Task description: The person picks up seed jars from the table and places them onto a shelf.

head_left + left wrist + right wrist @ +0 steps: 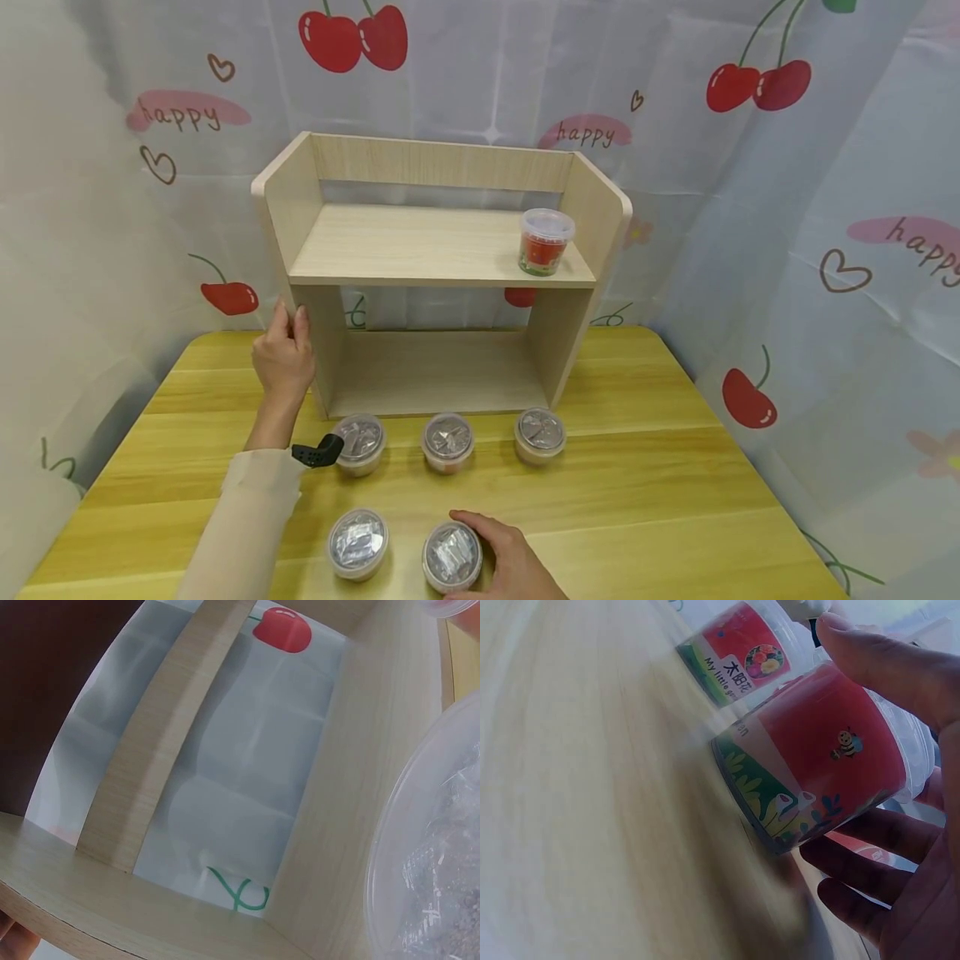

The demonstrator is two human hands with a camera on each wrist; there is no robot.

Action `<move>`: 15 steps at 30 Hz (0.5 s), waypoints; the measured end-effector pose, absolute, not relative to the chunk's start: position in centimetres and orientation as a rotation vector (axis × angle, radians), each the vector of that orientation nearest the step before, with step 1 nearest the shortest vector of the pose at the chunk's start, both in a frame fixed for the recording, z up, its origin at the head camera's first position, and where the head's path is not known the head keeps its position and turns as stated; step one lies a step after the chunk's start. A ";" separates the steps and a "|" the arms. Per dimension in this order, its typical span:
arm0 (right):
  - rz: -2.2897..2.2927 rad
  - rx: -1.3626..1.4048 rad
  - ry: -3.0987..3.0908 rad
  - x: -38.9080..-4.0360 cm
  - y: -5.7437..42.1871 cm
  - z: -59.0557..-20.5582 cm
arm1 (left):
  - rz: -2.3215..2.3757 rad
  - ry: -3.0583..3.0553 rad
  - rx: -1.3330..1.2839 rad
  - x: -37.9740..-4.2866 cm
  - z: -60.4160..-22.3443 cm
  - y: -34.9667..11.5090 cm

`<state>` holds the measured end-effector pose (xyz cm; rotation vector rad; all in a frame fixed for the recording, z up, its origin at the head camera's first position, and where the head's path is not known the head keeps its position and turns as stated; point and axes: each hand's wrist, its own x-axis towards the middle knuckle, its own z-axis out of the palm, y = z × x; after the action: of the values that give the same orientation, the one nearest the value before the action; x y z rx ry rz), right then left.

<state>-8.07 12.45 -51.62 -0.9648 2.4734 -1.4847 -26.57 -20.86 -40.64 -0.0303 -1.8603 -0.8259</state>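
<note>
At the left side panel of a small two-tier wooden shelf (442, 242), my left hand (285, 354) grips the panel's front edge. Fingertips (16, 941) show beyond that panel in the left wrist view. My right hand (506, 554) holds a clear-lidded plastic tub (452, 557) by its sides, thumb on one side and fingers on the other. The right wrist view shows this tub (817, 750) with a red and green label bearing a bee, its base close over the table. A similar tub (357, 544) stands just left of it.
Three more tubs, left (360, 443), middle (447, 442) and right (540, 435), line up before the shelf. Another tub (546, 242) with a red label sits on the upper tier's right end. The yellow wood-grain table (660, 500) meets a cherry-print curtain (465, 92) behind.
</note>
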 end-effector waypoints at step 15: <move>-1.480 -0.946 2.470 -8.0 12.4 -51.3 | -0.824 -1.857 -0.008 -26.8 -40.8 -20.8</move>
<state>-8.01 12.35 -51.33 -0.9461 2.4705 -1.4797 -26.75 -20.83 -40.81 -0.0081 -1.8573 -0.8244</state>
